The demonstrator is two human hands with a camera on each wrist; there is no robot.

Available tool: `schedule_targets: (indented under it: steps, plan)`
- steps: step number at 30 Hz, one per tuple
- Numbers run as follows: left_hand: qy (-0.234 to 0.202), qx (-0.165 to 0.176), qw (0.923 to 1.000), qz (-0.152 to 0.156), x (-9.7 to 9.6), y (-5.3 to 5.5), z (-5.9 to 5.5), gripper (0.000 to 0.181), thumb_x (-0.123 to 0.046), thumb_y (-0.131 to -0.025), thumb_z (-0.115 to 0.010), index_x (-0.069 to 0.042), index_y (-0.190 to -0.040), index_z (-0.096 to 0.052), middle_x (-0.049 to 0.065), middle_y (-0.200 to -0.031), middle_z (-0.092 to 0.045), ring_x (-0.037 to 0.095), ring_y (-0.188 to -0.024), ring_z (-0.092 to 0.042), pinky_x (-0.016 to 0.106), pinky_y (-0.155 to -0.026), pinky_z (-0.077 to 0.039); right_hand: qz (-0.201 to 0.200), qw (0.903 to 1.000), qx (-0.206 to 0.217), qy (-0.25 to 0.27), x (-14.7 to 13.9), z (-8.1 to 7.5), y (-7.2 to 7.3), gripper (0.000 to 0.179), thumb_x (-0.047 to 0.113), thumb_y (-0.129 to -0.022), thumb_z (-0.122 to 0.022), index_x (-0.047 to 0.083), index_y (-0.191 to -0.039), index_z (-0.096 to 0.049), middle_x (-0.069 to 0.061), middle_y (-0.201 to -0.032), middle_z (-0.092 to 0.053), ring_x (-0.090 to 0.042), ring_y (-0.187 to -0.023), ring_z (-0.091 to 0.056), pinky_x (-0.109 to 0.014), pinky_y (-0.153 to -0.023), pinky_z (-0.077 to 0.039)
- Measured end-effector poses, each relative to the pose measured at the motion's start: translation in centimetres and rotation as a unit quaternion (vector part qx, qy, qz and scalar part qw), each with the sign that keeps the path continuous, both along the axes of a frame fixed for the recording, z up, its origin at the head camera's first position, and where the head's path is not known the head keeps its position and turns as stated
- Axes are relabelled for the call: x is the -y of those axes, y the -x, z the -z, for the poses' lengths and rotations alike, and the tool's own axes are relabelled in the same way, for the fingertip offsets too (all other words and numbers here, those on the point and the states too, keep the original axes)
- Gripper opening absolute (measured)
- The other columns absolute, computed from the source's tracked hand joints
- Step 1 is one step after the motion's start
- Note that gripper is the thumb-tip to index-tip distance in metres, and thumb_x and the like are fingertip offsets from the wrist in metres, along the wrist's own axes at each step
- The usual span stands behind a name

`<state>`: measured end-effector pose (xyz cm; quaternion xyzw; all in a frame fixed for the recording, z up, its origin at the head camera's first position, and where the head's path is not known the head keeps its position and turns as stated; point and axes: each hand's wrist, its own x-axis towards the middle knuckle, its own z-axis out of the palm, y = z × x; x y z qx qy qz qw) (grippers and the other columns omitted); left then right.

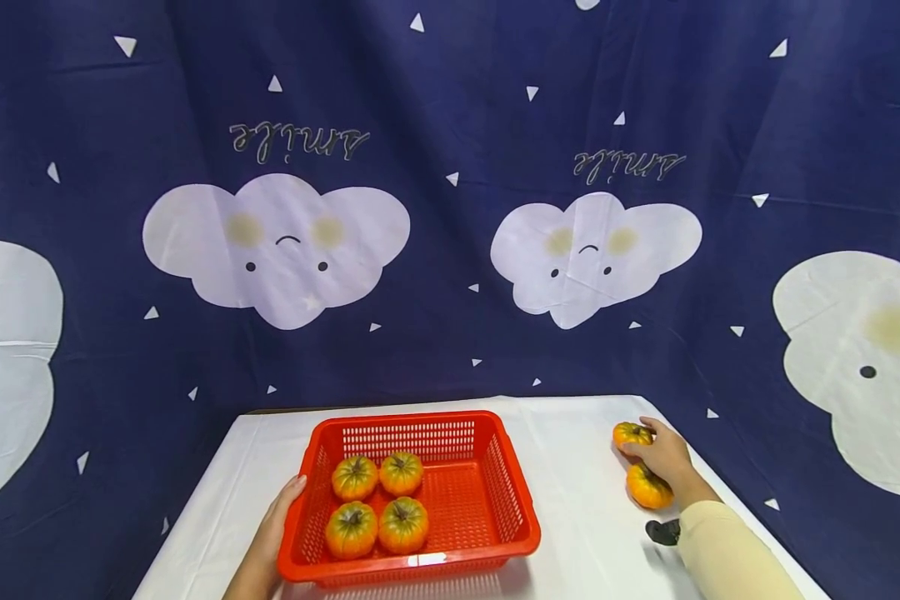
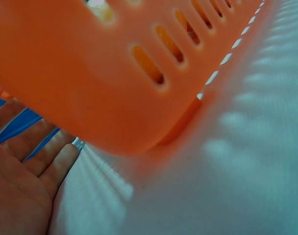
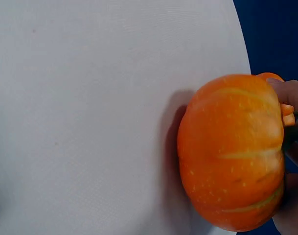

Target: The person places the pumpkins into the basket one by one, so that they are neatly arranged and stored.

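A red plastic basket sits on the white table, with several small orange pumpkins in its left half. My left hand rests against the basket's left side; in the left wrist view its fingers lie extended along the rim. At the table's right side, my right hand grips the farther pumpkin, thumb on the near side. A nearer pumpkin lies just below that hand. In the right wrist view this nearer pumpkin hides most of the gripped one.
White cloth covers the table, whose right edge runs close by the right forearm. A small dark object shows beside the right sleeve. Dark blue curtain with clouds and triangles hangs behind and at both sides.
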<state>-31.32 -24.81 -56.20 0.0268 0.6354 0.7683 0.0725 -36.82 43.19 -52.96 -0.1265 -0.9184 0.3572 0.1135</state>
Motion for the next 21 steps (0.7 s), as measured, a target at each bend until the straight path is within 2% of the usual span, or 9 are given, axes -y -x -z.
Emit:
schedule_targets:
  steps: [7, 16, 21]
  plan:
    - [-0.009, -0.006, 0.9999, 0.002, -0.2, -0.2, 0.2, 0.069, -0.049, -0.113, -0.034, -0.005, -0.165, -0.020, 0.028, -0.163, -0.031, 0.038, -0.141, -0.040, 0.054, -0.104, -0.048, -0.019, 0.9997, -0.011, -0.011, 0.5, -0.5, -0.1, 0.084, 0.026, -0.090, -0.084, -0.010, -0.152, -0.040, -0.038, -0.148, -0.044, -0.055, -0.132, -0.043, -0.067, -0.113, -0.030]
    - [0.023, 0.001, 0.9997, -0.007, -0.1, -0.2, -0.4, 0.075, -0.051, -0.113, -0.032, -0.001, -0.165, -0.015, 0.030, -0.165, -0.025, 0.042, -0.144, -0.034, 0.055, -0.106, -0.046, -0.042, 0.9989, -0.022, -0.008, 1.0, -0.9, 0.5, 0.085, 0.027, -0.090, -0.085, -0.007, -0.154, -0.041, -0.037, -0.148, -0.045, -0.055, -0.133, -0.044, -0.067, -0.113, -0.030]
    - [0.025, 0.004, 0.9997, -0.006, -0.1, -0.1, -0.3, 0.075, -0.051, -0.113, -0.032, -0.001, -0.165, -0.014, 0.029, -0.166, -0.023, 0.042, -0.146, -0.031, 0.054, -0.108, -0.044, -0.059, 0.9975, -0.039, -0.007, 1.6, -1.1, 0.8, 0.085, 0.028, -0.089, -0.086, -0.006, -0.154, -0.042, -0.036, -0.147, -0.048, -0.053, -0.132, -0.046, -0.065, -0.111, -0.035]
